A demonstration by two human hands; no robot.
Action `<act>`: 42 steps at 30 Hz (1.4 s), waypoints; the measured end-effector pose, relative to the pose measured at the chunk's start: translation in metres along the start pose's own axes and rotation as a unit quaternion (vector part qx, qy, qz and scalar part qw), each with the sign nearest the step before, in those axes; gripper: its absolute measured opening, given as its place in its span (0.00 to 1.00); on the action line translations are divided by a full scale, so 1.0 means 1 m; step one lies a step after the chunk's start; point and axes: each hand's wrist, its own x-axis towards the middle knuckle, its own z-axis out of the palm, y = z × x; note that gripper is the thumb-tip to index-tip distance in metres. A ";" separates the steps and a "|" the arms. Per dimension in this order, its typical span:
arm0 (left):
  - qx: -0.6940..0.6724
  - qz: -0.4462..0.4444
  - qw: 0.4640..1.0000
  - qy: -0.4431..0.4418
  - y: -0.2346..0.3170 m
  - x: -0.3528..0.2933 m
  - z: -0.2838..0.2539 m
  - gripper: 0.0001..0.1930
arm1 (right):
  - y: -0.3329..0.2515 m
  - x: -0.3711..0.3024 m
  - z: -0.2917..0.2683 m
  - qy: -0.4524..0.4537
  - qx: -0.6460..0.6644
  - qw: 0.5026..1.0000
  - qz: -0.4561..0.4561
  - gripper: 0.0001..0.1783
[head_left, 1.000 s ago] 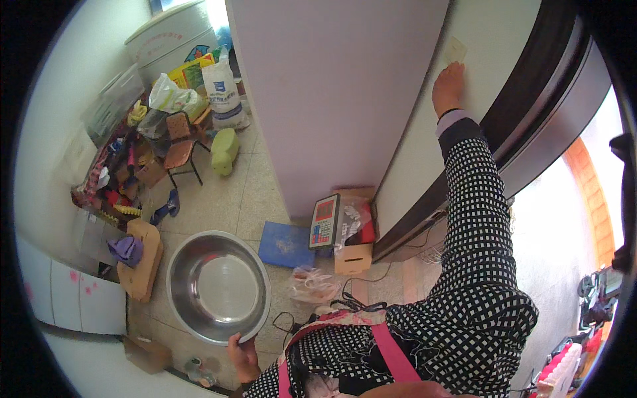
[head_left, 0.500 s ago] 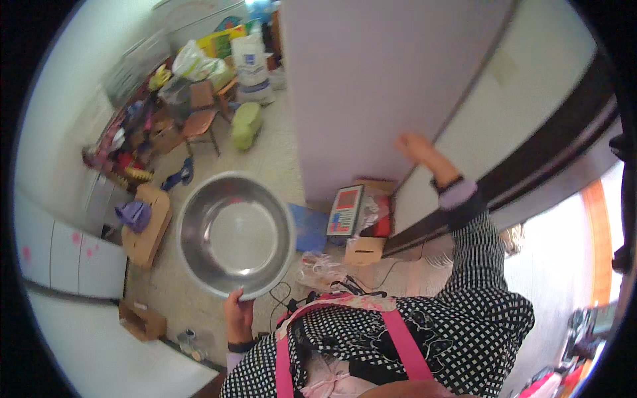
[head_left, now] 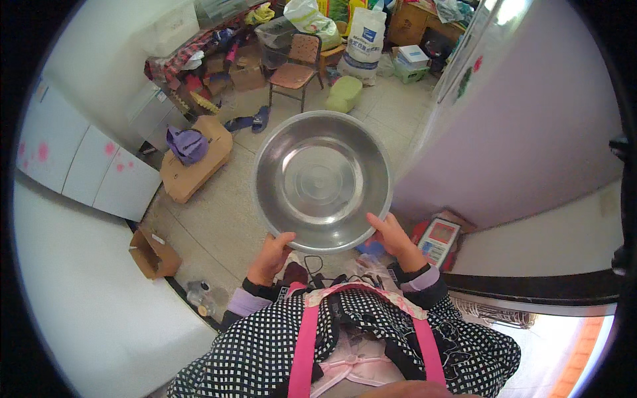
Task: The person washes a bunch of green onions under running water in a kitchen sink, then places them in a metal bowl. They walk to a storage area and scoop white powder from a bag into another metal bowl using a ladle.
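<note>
A large round metal basin (head_left: 323, 225) is held out in front of me, its hollow side facing up and nothing visible inside. My left hand (head_left: 269, 257) grips its near rim on the left, thumb over the edge. On the near right of the rim, my right hand (head_left: 396, 239) is closed the same way, thumb on top. The fingers of both hands are hidden under the basin.
Beyond the basin stand a brown chair (head_left: 296, 69), a green stool (head_left: 344, 94) and a white sack (head_left: 363, 43). Flattened cardboard with a purple bag (head_left: 188, 144) lies left, near a white cabinet (head_left: 99, 169) and a cardboard box (head_left: 154, 253). A lilac partition (head_left: 511, 126) rises on the right.
My right hand has come down from beside the partition and taken hold of the basin's rim. My view has turned left, and the basin is now centred before me.
</note>
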 end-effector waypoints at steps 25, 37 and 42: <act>0.156 -0.215 0.887 0.378 0.033 0.083 -0.456 0.09 | -0.076 0.199 0.034 0.255 0.089 0.961 -0.055 0.11; 0.828 -0.109 0.536 -0.124 -0.011 0.076 -0.454 0.10 | -0.087 0.210 0.033 0.234 0.115 0.959 -0.106 0.13; 0.335 -0.276 0.864 0.257 0.051 0.102 -0.413 0.10 | -0.076 0.213 0.034 0.256 0.137 0.957 -0.027 0.14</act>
